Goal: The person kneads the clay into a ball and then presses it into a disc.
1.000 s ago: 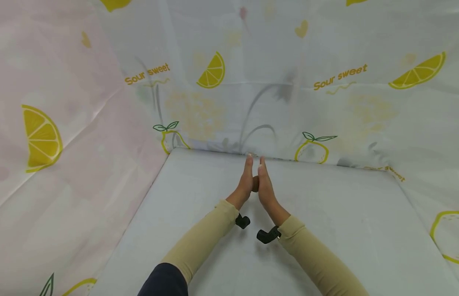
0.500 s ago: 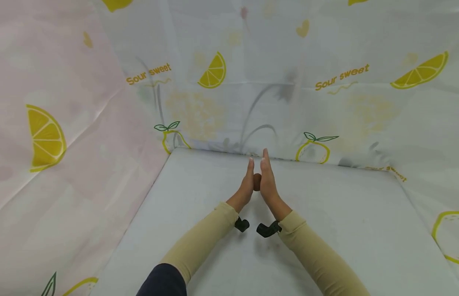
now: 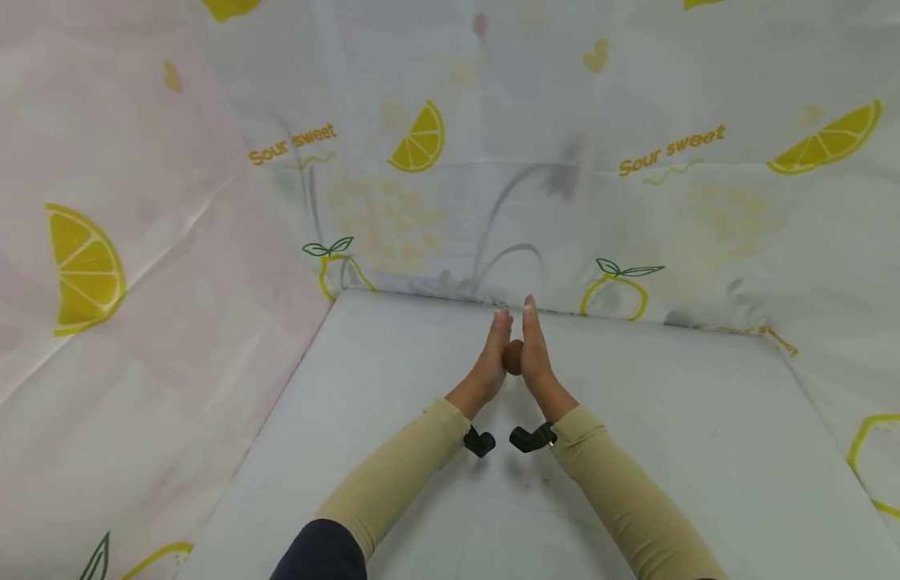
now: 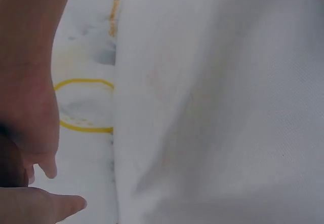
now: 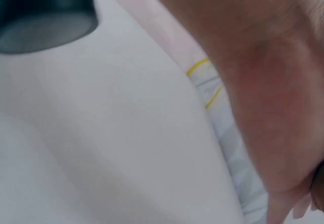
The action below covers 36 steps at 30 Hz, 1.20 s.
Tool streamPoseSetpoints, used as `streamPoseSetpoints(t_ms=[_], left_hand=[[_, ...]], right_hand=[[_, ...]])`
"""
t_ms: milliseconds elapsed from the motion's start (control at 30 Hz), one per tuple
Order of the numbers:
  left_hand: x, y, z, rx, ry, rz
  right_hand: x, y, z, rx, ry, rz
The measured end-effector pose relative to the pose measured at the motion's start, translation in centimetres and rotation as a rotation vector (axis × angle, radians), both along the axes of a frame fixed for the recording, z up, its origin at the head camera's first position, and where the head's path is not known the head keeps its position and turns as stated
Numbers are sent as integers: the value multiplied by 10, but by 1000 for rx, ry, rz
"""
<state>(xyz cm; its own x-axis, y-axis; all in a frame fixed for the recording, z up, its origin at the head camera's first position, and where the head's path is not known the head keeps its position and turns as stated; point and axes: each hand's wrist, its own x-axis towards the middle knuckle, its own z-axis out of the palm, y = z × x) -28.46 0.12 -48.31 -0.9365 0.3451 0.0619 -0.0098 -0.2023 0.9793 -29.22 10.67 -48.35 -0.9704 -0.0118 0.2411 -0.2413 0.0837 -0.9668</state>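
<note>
Brown ball (image 3: 514,358), pressed from both sides

The ball is between the palms of the left hand (image 3: 487,369) and the right hand (image 3: 537,356), touching both and, it seems, above the white table (image 3: 682,419). The fingers of both hands are straight; whether they are pressed together or a little spread, I cannot tell. The step looks like rolling: to do it well, both palms should stay parallel, push with light, equal force, and slide in opposite directions, so the ball does not slip out. Compared with one second ago, hands and ball are slightly more to the right, and the right fingertips now reach higher in the head view than the left ones.
</note>
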Motion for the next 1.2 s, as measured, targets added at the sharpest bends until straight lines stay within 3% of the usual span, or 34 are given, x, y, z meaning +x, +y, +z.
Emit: streamPoseSetpoints(t_ms=[167, 300, 533, 733, 833, 1033, 1200], left_hand=[[-2, 0, 4, 42, -10, 11], [-3, -1, 6, 4, 15, 64], [-4, -3, 1, -137, -66, 158], [-5, -6, -4, -178, -116, 186], [-5, -6, -5, -177, -104, 149], [-2, -4, -5, -154, 2, 33], [-1, -4, -3, -126, 72, 3]], right_hand=[[3, 0, -6, 17, -27, 6], [10, -3, -4, 28, -31, 48], [47, -17, 30, 78, 19, 114], [52, -21, 41, 50, 85, 114], [48, -22, 44, 27, 109, 100], [37, -17, 48, 2, 74, 58], [11, -7, 20, -17, 28, 15]])
